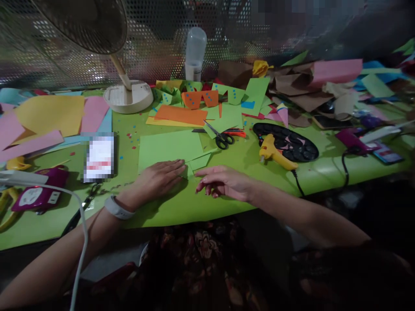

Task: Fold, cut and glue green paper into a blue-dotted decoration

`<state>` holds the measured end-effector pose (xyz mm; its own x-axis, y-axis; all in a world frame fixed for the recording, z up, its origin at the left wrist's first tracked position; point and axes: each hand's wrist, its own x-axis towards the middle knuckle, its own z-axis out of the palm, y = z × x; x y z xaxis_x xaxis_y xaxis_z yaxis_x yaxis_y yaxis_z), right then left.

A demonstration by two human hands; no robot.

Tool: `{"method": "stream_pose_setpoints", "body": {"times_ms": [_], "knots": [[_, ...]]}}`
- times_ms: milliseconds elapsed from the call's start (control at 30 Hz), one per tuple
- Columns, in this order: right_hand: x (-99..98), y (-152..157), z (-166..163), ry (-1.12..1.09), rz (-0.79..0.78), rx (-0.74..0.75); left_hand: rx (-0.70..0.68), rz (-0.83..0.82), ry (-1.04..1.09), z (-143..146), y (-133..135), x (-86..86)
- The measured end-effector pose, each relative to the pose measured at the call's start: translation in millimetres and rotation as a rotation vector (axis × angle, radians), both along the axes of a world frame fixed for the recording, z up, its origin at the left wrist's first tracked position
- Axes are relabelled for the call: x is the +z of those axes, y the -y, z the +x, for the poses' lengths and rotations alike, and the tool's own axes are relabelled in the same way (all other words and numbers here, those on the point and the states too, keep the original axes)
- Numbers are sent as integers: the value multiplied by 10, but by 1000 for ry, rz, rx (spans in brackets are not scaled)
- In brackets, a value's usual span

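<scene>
My left hand (158,176) lies flat, fingers stretched out, on the near edge of a light green paper sheet (168,149) on the green table (227,203). My right hand (220,181) hovers just right of it with fingers loosely curled down, its tips touching a small folded green paper piece (198,163). Nothing is gripped in either hand. A white band sits on my left wrist.
Black-handled scissors (222,137) lie behind the paper. A yellow glue gun (275,153) rests by a black tray (292,142). A fan base (128,97), a bottle (195,52), a phone (99,157) and coloured paper scraps crowd the back. A white cable (81,242) crosses my left arm.
</scene>
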<state>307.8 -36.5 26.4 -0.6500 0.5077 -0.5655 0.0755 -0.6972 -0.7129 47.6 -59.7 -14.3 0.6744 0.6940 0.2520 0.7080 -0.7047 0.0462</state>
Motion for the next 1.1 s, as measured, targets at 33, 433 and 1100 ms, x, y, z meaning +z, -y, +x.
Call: {"method": "stream_pose_setpoints", "body": {"times_ms": [33,433,1100], "knots": [[-9,23,-15,-17,-24,-37,2,0,-2,5,8,9],[-88,49,-70,-49,-66,-46,43,4,44,54,-15,-20],[-342,-254,24,655,1675,253,187,-212,527,139,-157,12]]}}
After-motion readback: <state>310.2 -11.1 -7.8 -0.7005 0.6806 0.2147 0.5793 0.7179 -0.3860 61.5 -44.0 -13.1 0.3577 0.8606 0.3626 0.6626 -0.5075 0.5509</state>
